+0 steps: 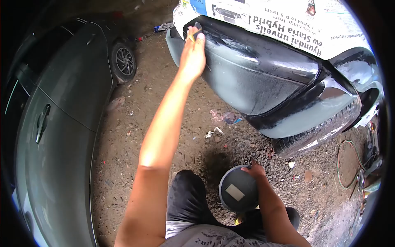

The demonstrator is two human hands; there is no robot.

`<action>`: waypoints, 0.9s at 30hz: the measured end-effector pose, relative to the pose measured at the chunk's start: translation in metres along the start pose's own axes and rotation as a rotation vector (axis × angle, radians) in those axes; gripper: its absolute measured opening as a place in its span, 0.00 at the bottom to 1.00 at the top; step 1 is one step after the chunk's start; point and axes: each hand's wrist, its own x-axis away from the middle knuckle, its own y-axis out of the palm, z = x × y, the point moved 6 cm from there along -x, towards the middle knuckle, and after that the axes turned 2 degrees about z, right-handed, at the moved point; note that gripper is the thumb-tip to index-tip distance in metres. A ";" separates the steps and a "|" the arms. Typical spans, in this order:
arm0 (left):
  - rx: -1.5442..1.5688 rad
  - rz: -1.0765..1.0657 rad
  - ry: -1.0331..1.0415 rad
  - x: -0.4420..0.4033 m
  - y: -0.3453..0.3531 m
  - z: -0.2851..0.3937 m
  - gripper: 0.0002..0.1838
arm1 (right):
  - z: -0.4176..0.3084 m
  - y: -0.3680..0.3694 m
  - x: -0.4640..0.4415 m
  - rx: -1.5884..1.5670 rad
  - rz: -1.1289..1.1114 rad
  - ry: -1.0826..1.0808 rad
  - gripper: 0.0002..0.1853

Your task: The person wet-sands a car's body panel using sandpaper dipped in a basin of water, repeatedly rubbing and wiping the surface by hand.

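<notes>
My left hand [193, 57] is stretched far forward at the upper left end of a car's bumper [251, 78], which is black and grey and looks wet. Its fingers press a small dark piece [198, 29], perhaps sandpaper, against the edge; a yellowish bit shows between them. My right hand [256, 169] grips the rim of a round dark bucket [222, 188] between my knees. Inside the bucket is dark liquid with a pale rectangle on it, a reflection or a floating thing; I cannot tell which.
Newspaper [279, 24] covers the car above the bumper. Below its right end is a tyre [317, 138]. A dark grey car [61, 136] stands close on my left. Litter [225, 117] lies on the dirt and gravel floor. A thin hose [340, 164] is coiled at the right.
</notes>
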 end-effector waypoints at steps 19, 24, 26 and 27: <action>0.001 -0.035 -0.164 0.005 0.004 -0.008 0.44 | 0.001 0.001 0.003 0.018 -0.001 0.004 0.66; -0.072 -0.017 -0.108 0.024 0.010 0.005 0.50 | 0.002 0.005 0.000 -0.001 0.051 -0.033 0.65; -0.007 -0.024 -0.150 0.002 0.006 -0.013 0.50 | 0.003 0.002 0.003 0.002 0.022 -0.006 0.65; -0.004 -0.021 -0.196 -0.004 0.005 -0.013 0.49 | 0.003 0.004 0.002 0.001 0.010 0.004 0.65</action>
